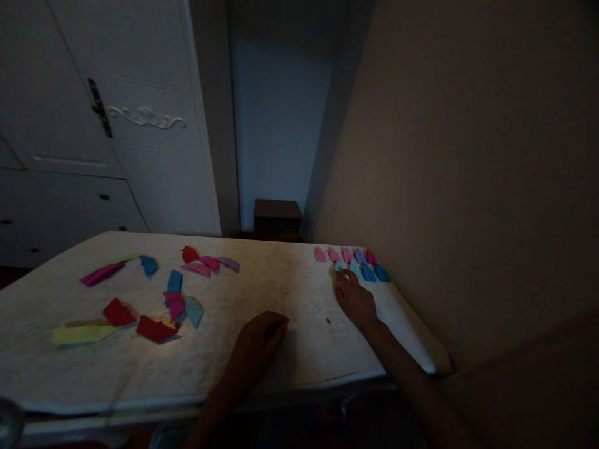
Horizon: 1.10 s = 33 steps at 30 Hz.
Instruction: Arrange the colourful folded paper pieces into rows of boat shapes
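Observation:
My right hand (355, 299) reaches to the right side of the table, its fingers bent and pinched at a small light blue folded paper (337, 266). That piece is partly hidden by the fingertips. It lies at the left end of a row with a pale turquoise folded paper (356, 269) and blue ones (369, 273). Behind them runs a second row of pink folded papers (347, 254), with a purple one (359, 255) and a magenta one (370, 256). Near the front middle, my left hand (259, 343) rests on the table with curled fingers and nothing visible in them.
Loose folded papers lie on the left half of the table (281, 280): red ones (156, 329), a yellow strip (84, 335), a magenta strip (103, 273) and several others. A wall (468, 187) borders the right side. A white cabinet (163, 168) and a brown box (277, 209) stand beyond.

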Each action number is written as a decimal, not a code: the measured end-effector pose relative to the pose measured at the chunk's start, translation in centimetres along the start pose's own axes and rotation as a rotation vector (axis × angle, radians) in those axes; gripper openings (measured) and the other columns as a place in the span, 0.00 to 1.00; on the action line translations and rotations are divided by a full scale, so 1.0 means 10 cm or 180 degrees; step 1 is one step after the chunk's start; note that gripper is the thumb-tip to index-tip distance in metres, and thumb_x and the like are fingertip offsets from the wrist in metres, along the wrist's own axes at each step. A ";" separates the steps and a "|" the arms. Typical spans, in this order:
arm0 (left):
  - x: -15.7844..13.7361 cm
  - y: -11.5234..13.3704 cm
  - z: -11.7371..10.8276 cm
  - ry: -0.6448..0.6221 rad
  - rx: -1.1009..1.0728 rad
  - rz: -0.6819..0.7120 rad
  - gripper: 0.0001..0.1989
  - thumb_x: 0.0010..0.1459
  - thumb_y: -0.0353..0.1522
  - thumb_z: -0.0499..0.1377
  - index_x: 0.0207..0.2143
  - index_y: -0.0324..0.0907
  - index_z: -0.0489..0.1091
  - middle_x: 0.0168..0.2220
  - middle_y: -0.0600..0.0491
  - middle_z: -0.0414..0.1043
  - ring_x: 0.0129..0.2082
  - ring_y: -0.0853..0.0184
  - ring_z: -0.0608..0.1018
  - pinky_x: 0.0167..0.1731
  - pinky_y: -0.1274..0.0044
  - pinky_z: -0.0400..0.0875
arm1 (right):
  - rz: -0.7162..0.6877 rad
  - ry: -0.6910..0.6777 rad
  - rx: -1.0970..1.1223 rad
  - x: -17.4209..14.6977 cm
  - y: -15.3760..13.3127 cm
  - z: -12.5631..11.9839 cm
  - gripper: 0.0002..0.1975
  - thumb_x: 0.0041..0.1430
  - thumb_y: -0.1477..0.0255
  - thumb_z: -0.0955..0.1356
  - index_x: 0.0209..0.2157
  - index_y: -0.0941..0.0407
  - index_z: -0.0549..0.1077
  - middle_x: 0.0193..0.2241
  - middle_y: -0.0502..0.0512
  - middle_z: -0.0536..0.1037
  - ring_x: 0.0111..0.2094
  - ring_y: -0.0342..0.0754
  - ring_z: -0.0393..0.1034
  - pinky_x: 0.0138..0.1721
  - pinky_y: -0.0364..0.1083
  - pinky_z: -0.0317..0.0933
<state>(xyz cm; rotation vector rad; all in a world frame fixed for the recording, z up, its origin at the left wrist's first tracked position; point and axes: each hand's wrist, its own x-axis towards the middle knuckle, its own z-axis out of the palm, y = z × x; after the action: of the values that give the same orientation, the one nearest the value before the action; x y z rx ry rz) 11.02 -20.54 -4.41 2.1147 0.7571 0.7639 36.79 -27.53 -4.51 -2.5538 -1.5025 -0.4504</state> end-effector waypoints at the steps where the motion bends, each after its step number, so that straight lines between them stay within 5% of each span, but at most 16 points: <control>1: 0.00 -0.01 0.00 -0.0006 0.0006 -0.0007 0.13 0.58 0.36 0.52 0.36 0.44 0.75 0.35 0.51 0.78 0.35 0.64 0.78 0.38 0.72 0.72 | -0.0056 0.0045 0.0125 -0.01 0.00 0.00 0.21 0.66 0.68 0.59 0.59 0.51 0.62 0.58 0.59 0.65 0.38 0.47 0.75 0.30 0.42 0.68; 12: -0.02 0.04 0.00 0.0029 -0.0143 -0.0068 0.12 0.58 0.34 0.52 0.35 0.42 0.75 0.36 0.50 0.78 0.37 0.63 0.78 0.39 0.74 0.70 | -0.1000 0.0075 0.1121 -0.08 -0.10 -0.01 0.15 0.67 0.70 0.58 0.48 0.55 0.70 0.44 0.57 0.72 0.45 0.47 0.71 0.46 0.45 0.66; 20: -0.04 0.04 0.01 0.0083 -0.0203 -0.0037 0.11 0.56 0.32 0.54 0.35 0.41 0.76 0.35 0.49 0.78 0.36 0.64 0.77 0.39 0.75 0.69 | -0.1485 0.0082 0.1346 -0.23 -0.36 -0.01 0.16 0.68 0.68 0.56 0.45 0.56 0.72 0.41 0.58 0.76 0.42 0.50 0.72 0.45 0.49 0.68; 33: -0.25 -0.07 -0.20 0.0179 -0.0798 -0.0136 0.11 0.54 0.33 0.57 0.35 0.39 0.77 0.34 0.50 0.79 0.33 0.67 0.77 0.35 0.79 0.69 | -0.1375 0.0010 0.1816 -0.22 -0.31 0.06 0.18 0.64 0.61 0.58 0.41 0.54 0.75 0.41 0.57 0.77 0.43 0.51 0.73 0.46 0.51 0.68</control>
<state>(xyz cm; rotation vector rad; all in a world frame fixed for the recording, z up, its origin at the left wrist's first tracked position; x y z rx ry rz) 7.71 -21.05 -4.59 1.8540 0.6954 0.8519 33.16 -27.68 -5.87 -1.8020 -1.8550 -0.0466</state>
